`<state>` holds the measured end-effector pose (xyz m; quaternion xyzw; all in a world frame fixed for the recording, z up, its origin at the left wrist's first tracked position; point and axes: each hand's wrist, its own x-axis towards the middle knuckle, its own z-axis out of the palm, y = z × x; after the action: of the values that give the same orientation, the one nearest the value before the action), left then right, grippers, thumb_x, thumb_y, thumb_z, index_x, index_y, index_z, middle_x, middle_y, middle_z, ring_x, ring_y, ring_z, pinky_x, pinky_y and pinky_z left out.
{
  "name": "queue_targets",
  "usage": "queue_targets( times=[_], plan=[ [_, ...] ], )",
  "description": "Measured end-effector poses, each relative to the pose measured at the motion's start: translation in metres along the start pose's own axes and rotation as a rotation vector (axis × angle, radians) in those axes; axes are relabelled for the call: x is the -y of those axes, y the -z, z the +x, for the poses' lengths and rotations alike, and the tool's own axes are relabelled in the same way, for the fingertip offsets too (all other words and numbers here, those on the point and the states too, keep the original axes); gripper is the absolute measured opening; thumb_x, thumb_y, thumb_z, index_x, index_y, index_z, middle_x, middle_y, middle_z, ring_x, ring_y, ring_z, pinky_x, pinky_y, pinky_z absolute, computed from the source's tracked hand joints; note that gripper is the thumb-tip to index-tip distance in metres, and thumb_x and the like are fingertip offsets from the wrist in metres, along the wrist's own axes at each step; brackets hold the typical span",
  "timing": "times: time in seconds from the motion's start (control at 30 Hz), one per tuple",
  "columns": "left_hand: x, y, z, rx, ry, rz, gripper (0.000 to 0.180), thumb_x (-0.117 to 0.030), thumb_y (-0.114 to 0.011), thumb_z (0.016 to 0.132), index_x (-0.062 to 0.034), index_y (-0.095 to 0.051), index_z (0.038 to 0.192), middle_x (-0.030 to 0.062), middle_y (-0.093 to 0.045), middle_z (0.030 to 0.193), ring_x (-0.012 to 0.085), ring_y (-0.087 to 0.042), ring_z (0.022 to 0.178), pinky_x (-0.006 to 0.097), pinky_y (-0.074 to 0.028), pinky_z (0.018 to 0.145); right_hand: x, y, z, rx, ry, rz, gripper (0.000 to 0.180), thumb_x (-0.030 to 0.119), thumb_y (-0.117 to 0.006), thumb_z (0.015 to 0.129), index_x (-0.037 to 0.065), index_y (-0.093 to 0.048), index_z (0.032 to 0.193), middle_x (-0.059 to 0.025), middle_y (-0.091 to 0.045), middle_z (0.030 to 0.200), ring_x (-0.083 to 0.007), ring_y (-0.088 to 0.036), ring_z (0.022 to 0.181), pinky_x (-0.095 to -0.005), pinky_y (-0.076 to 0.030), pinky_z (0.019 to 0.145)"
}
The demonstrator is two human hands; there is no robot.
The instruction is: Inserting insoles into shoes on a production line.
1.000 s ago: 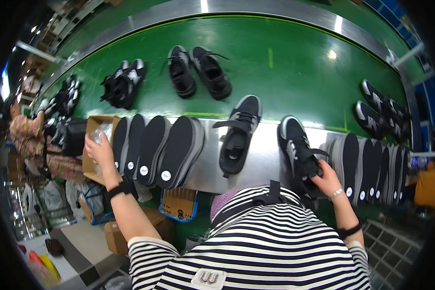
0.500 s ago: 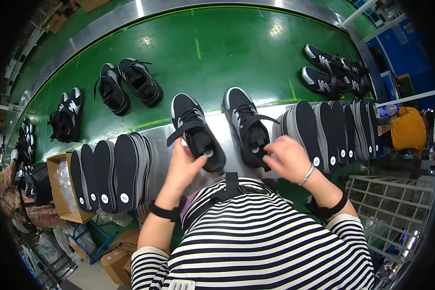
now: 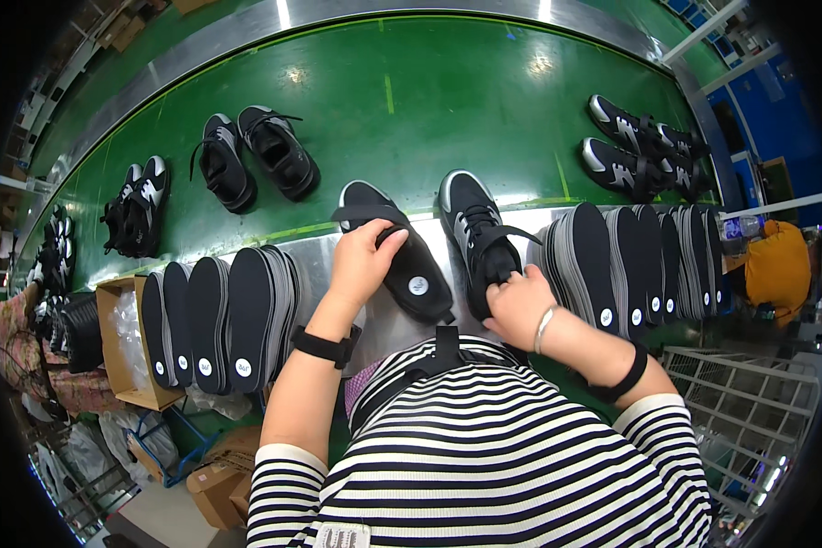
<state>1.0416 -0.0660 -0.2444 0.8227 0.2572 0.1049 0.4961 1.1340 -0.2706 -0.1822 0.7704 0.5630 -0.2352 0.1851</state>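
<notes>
Steel ledge (image 3: 380,327): four insole stacks (image 3: 208,315) and one box (image 3: 155,399) at its left — mid-ledge, two shoes (image 3: 467,205). My left hand (image 3: 356,265) curls over one, my right hand (image 3: 518,306) bends at the other's opening — what either pinches, I can't tell.

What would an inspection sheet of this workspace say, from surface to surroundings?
Surface: green top with a shiny metal strip along the near side.
Job's things: left shoe and right shoe, toes pointing away; a black insole at the left shoe's opening, seating unclear.
Clutter: insole stacks on both sides; open cardboard box with clear plastic; more shoes farther back.
Grippers: bare hands; left hand at the insole, right hand at the right shoe's heel end; grips unclear.
Cables: nothing seen.
Surroundings: brown carton, lower left.
</notes>
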Motion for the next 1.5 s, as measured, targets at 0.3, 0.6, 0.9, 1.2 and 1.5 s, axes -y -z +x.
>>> queue_targets(
  times=[0.3, 0.6, 0.9, 1.2, 1.5],
  plan=[
    [-0.005, -0.005, 0.017, 0.385, 0.343, -0.420, 0.023, -0.019, -0.056, 0.078, 0.0025, -0.061, 0.086, 0.0035, -0.062, 0.074, 0.0088, -0.053, 0.066, 0.024, -0.042, 0.061, 0.031, 0.012, 0.041, 0.190, 0.250, 0.313, 0.036, 0.030, -0.055, 0.073, 0.000, -0.060, 0.092, -0.0150, -0.060, 0.088, -0.0269, -0.057, 0.087, -0.0377, -0.044, 0.072],
    [-0.001, -0.019, 0.010, 0.305, 0.315, -0.392, 0.024, -0.020, -0.053, 0.081, 0.0019, -0.061, 0.084, -0.0003, -0.058, 0.071, 0.0068, -0.048, 0.063, 0.023, -0.038, 0.057, 0.022, -0.002, 0.032, 0.085, 0.285, 0.555, 0.046, 0.032, -0.053, 0.078, -0.003, -0.047, 0.107, -0.0235, -0.057, 0.094, -0.0339, -0.058, 0.082, -0.0395, -0.046, 0.071],
    [-0.028, -0.054, 0.002, 0.207, 0.098, -0.232, 0.028, -0.023, -0.055, 0.080, 0.0045, -0.059, 0.079, 0.0082, -0.057, 0.063, 0.0125, -0.050, 0.058, 0.028, -0.040, 0.055, -0.017, -0.011, -0.012, -0.118, -0.221, 0.498, 0.047, 0.048, -0.046, 0.078, 0.005, -0.063, 0.068, -0.0136, -0.060, 0.065, -0.0304, -0.059, 0.063, -0.0401, -0.045, 0.061],
    [-0.034, -0.059, -0.016, 0.074, -0.083, -0.271, 0.029, -0.020, -0.057, 0.080, -0.0008, -0.054, 0.101, 0.0089, -0.053, 0.095, 0.0164, -0.051, 0.083, 0.025, -0.043, 0.064, -0.034, -0.023, 0.019, -0.118, -0.302, 0.410, 0.021, 0.025, -0.051, 0.070, 0.009, -0.065, 0.071, -0.0101, -0.063, 0.071, -0.0233, -0.061, 0.069, -0.0389, -0.034, 0.072],
    [0.035, -0.049, -0.044, -0.118, 0.004, 0.337, 0.039, -0.024, -0.057, 0.077, -0.0018, -0.047, 0.108, 0.0160, -0.044, 0.117, 0.0298, -0.037, 0.112, 0.041, -0.028, 0.093, -0.099, 0.052, 0.094, -0.541, -0.483, 0.331, 0.025, 0.031, -0.052, 0.076, 0.010, -0.063, 0.079, -0.0088, -0.063, 0.078, -0.0243, -0.058, 0.081, -0.0414, -0.035, 0.075]
  ],
)
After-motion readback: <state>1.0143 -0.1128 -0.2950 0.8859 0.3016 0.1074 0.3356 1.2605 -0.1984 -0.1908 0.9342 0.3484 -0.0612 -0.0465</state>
